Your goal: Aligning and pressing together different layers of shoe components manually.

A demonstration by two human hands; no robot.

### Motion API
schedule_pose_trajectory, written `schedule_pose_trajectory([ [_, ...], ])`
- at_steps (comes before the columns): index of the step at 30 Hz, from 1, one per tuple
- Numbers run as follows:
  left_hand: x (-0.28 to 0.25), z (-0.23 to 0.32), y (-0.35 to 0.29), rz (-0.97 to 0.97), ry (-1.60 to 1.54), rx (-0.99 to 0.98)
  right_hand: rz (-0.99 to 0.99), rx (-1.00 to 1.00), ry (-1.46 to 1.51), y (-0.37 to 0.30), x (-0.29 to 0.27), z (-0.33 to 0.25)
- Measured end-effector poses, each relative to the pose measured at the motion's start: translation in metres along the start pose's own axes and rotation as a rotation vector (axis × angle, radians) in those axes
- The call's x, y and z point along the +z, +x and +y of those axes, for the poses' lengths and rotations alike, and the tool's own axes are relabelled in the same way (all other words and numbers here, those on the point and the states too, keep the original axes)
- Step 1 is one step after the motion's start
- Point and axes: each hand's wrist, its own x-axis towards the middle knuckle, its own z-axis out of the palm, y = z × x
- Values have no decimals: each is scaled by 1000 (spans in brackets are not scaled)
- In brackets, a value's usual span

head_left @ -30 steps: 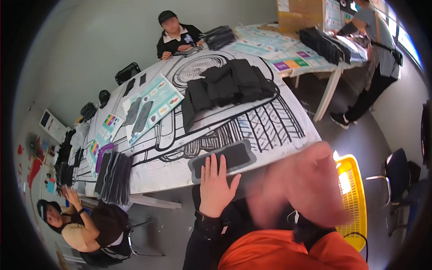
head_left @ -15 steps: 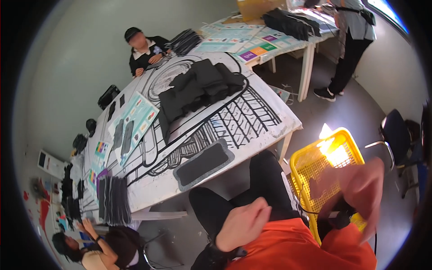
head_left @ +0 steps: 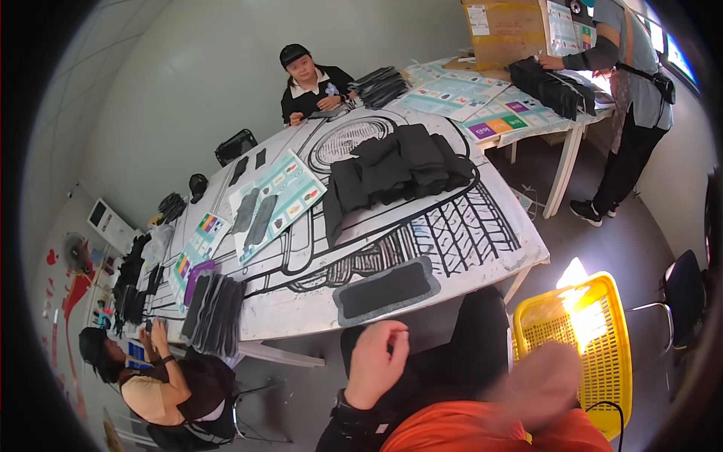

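My left hand (head_left: 376, 363), with a dark band on its wrist, hovers over my lap just off the table's front edge. Its fingers are curled in, and I see nothing in them. Closest to it lies a flat dark rectangular fabric piece (head_left: 387, 291) with a grey border, at the edge of the table (head_left: 309, 331). My right hand (head_left: 544, 383) is a smear of motion above my orange clothing, beside the yellow basket (head_left: 622, 331); its fingers cannot be made out. A heap of black fabric pieces (head_left: 403, 167) lies farther in on the table.
A stack of dark pieces (head_left: 213, 313) stands at the table's left corner. Printed sheets (head_left: 297, 184) carry two grey strips. One person (head_left: 320, 87) sits across, another (head_left: 162, 377) at left; a third (head_left: 636, 113) stands by a second table with a cardboard box (head_left: 504, 34).
My view has swung, so the table appears farther right and lower. The right hand has moved left from over the basket toward my lap. My left hand has risen closer to the table edge.
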Motion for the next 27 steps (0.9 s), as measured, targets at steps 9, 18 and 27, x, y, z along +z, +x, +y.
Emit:
schedule_pose_trajectory([
  [9,3,-42,19,-27,574,184,175,50,-823,57,77,140],
  [18,16,-59,18,-126,587,183,61,129,-984,55,109,170],
  [27,9,-84,17,16,695,45,11,125,-1015,72,103,177],
])
